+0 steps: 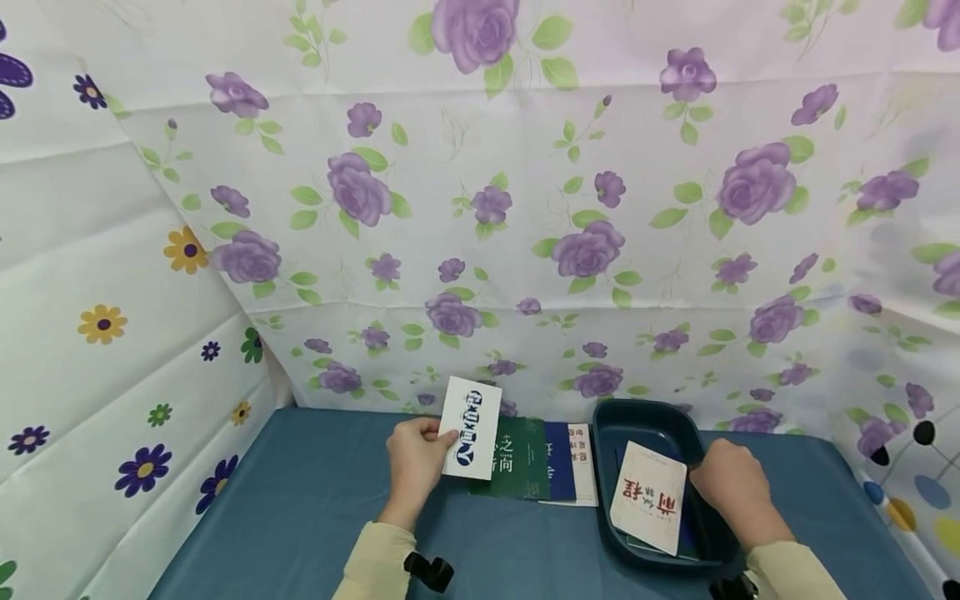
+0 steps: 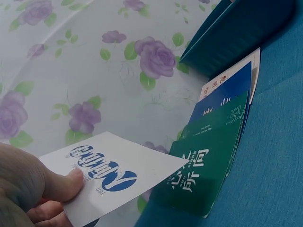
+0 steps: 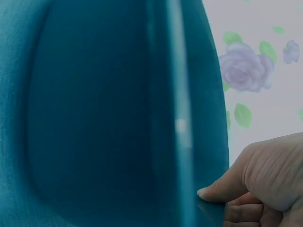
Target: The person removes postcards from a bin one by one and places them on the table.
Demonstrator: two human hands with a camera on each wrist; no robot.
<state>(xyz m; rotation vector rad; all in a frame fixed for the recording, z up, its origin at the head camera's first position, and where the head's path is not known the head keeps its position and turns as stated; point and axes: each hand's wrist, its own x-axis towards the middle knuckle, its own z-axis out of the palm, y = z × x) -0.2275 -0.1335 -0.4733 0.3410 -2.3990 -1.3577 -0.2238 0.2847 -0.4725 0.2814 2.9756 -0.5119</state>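
My left hand pinches a white card with blue lettering, thumb on its printed face, as the left wrist view also shows. The card is held up at the left end of a row of overlapping cards and covers part of the green card. Beside the green one lie a blue card and a cream card. My right hand grips the right rim of a dark teal plastic basin, thumb at the rim. Inside the basin, a cream card with red lettering lies over darker cards.
A blue cloth covers the table. Behind it hangs a white sheet with purple roses, and another flowered sheet hangs along the left. The basin stands right against the row's right end.
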